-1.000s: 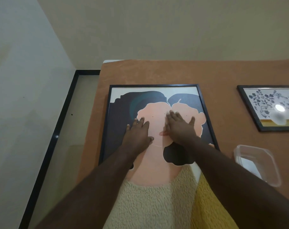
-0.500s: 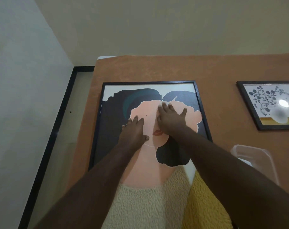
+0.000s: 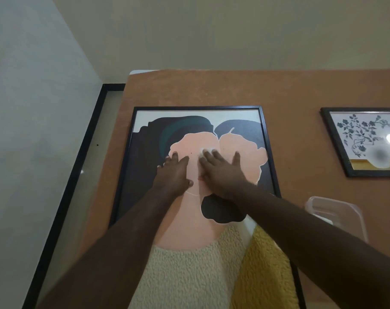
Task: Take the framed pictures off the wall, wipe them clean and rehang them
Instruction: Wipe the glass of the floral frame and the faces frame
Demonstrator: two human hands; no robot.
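A large black-framed picture (image 3: 148, 141) of two faceless figures lies flat on a brown cover (image 3: 290, 94). Both my hands rest on its glass. My left hand (image 3: 173, 172) lies flat with fingers apart and holds nothing. Just to its right, my right hand (image 3: 223, 172) presses a small white wipe (image 3: 207, 150) against the pink face area; only a bit of the wipe shows past the fingertips. A smaller black-framed flower picture (image 3: 363, 139) lies on the cover at the far right, cut off by the view's edge.
A clear plastic container (image 3: 336, 210) sits on the cover to the right of my right forearm. Left of the cover, a narrow strip of floor with a black skirting line (image 3: 78, 166) runs along a pale wall. Another wall stands behind the cover.
My right hand has slid slightly left across the picture's glass, and the white wipe now shows at its fingertips. My left hand has stayed flat in place.
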